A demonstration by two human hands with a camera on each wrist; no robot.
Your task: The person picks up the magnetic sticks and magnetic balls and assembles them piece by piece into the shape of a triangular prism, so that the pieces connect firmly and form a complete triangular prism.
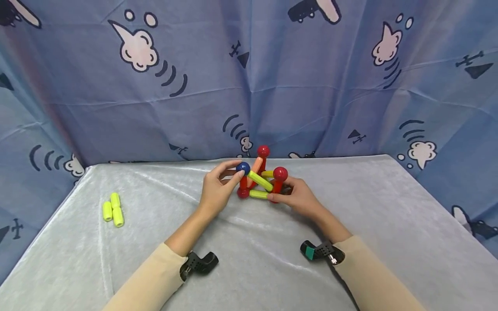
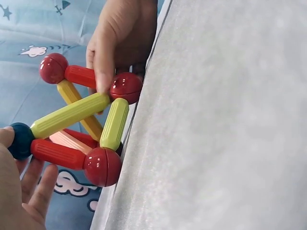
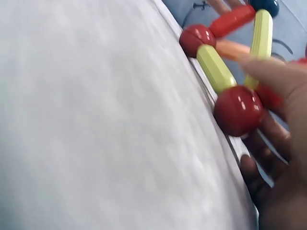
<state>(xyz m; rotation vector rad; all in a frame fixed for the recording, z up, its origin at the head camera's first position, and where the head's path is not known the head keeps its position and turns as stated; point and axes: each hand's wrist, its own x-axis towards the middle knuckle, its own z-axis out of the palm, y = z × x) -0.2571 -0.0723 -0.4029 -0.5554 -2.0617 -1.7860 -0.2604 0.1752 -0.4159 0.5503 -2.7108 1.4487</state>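
Note:
A toy frame of magnetic rods and balls (image 1: 260,181) stands near the table's back edge, between both hands. My left hand (image 1: 217,188) pinches the blue ball (image 1: 243,167) at its upper left corner. Below that ball, a red rod (image 2: 58,154) runs to a red ball (image 2: 102,166). A yellow-green rod (image 2: 72,114) slants from the blue ball to the lower right corner. There my right hand (image 1: 303,198) grips the frame, its thumb beside the lower red ball (image 3: 239,110). Its other fingers reach behind the red upright (image 1: 277,186) and are partly hidden. A salmon rod (image 1: 256,166) leans behind.
Three loose yellow-green rods (image 1: 117,217) lie together on the table's left side. Grey-white cloth (image 1: 249,268) covers the table. A blue patterned curtain (image 1: 210,56) hangs right behind its back edge. A small black camera is strapped on each wrist.

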